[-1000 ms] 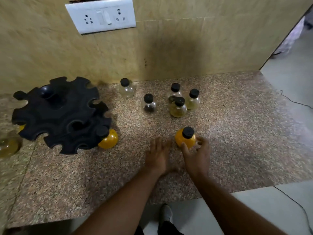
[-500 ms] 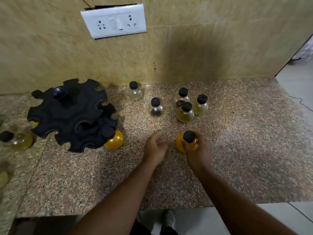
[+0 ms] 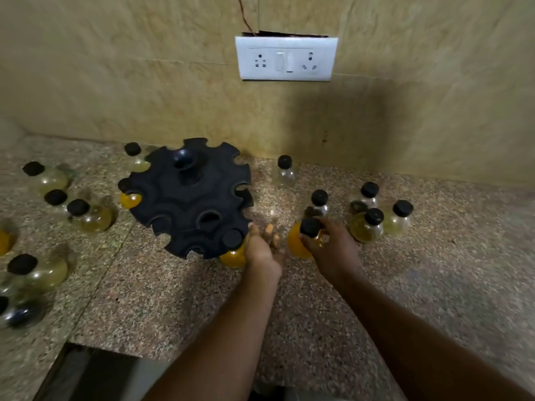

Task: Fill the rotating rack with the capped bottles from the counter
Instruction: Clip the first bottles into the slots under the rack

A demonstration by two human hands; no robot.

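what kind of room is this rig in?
Probably a home kitchen or utility counter: a speckled granite countertop, a beige tiled wall with a white switch-and-socket plate, and small black-capped glass bottles around a black rotating rack.

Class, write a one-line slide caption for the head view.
Right hand grips an orange capped bottle beside the black rotating rack.

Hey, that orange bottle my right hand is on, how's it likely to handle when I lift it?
The orange bottle looks nearly full, so probably heavy for its size. Its round belly suggests it would roll if laid down. The right hand holds it near the black cap; the smooth, possibly glass body may be slippery.
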